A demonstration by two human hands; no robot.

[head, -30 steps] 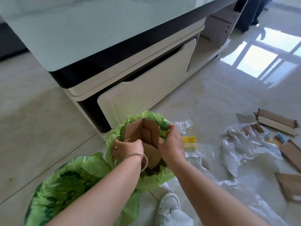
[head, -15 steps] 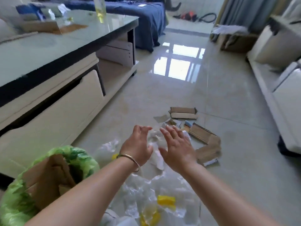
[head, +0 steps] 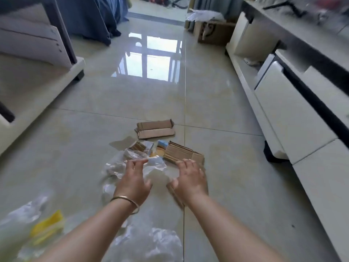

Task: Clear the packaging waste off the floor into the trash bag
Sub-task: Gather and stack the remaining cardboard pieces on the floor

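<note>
From the head camera, both arms reach out over the glossy tiled floor [head: 226,157]; the left hand [head: 133,181], a thin bangle [head: 125,202] on its wrist, hovers with fingers spread and loosely bent over a crumpled clear plastic sheet [head: 132,163], gripping nothing; the right hand [head: 189,179] is likewise released, fingers splayed above the near edge of a flattened corrugated cardboard piece [head: 184,154]; motion blur makes it hard to say whether either hand actually touches what lies under it. Just beyond the plastic sheet lie small scraps, one with a blue patch [head: 162,143]; farther beyond sits a folded cardboard sleeve [head: 154,129], apart from the rest. Nearer the person than the plastic sheet, more clear film [head: 151,241] lies by a blurred yellow strip [head: 47,226]. A white low cabinet [head: 294,118] runs along to the right of the cardboard; a brown box [head: 213,33] stands far beyond.
</note>
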